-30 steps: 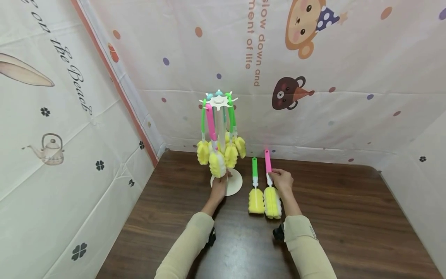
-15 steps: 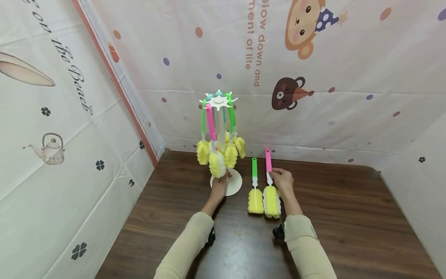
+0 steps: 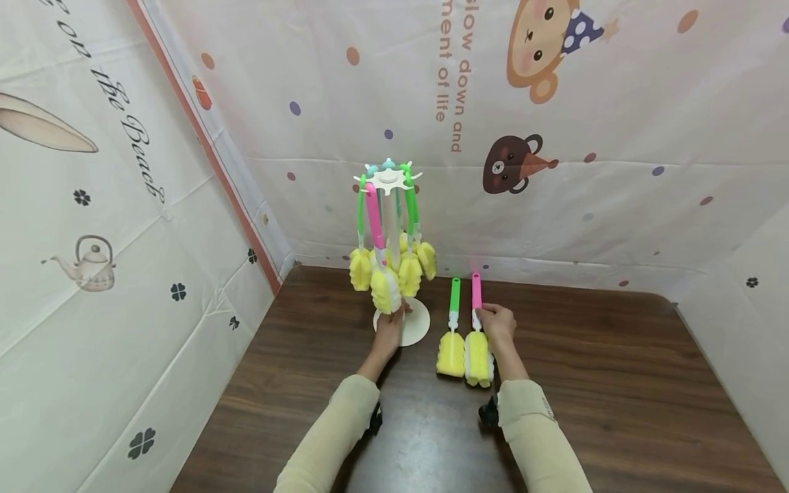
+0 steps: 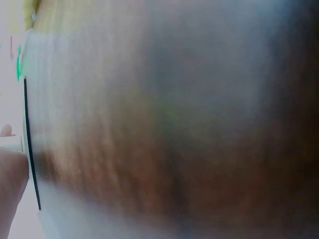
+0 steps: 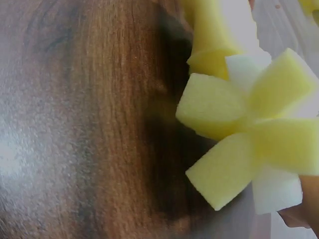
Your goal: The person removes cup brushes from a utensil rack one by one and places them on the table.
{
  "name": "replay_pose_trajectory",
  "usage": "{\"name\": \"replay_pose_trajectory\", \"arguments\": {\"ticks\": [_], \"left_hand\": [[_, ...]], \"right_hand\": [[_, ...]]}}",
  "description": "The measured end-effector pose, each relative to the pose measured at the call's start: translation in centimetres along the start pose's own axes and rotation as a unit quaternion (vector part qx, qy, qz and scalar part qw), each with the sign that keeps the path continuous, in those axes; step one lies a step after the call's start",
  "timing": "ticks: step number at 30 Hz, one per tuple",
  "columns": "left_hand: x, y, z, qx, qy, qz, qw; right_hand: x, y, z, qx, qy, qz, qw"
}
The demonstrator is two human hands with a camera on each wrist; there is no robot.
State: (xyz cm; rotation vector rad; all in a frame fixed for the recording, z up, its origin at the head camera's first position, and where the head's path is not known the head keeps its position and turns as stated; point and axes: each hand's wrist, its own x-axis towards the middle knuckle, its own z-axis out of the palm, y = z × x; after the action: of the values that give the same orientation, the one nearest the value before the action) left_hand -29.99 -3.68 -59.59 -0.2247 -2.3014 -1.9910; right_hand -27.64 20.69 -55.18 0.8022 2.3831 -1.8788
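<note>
My right hand (image 3: 498, 324) pinches the white neck of a sponge bottle brush (image 3: 478, 357) with a pink handle. Its yellow-and-white sponge head (image 5: 224, 167) faces the camera in the right wrist view. Close on its left lies a second bottle brush (image 3: 451, 354), green-handled with a yellow sponge. Low on a white hanging stand (image 3: 418, 330), my left hand (image 3: 387, 332) grips the pole just above the round base, fingertips partly hidden by hanging sponges. Several brushes with pink, green and blue handles hang from the stand's hooks, among them a pink-handled brush (image 3: 374, 219) in front.
The dark wooden table (image 3: 616, 383) reaches back to a printed cloth wall (image 3: 653, 219). Another cloth wall (image 3: 123, 329) closes off the left side. Blurred tabletop fills most of the left wrist view.
My right hand has drawn the pink-handled brush slightly nearer. The green-handled brush beside it has turned a little, its handle tipping right. My left hand and the stand stay in place.
</note>
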Motion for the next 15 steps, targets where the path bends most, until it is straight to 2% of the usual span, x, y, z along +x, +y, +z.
{"name": "replay_pose_trajectory", "arguments": {"ticks": [7, 9, 15], "left_hand": [[-0.07, 0.46, -0.11, -0.01, -0.007, -0.009, 0.9999], [0.06, -0.03, 0.02, -0.005, -0.001, -0.005, 1.0], [0.03, -0.04, 0.06, 0.003, 0.0, 0.003, 1.0]], "right_hand": [[0.1, 0.33, 0.16, -0.019, -0.002, -0.008, 1.0], [0.06, 0.39, 0.21, -0.023, -0.003, -0.012, 1.0], [0.27, 0.61, 0.53, -0.034, 0.007, -0.023, 0.999]]}}
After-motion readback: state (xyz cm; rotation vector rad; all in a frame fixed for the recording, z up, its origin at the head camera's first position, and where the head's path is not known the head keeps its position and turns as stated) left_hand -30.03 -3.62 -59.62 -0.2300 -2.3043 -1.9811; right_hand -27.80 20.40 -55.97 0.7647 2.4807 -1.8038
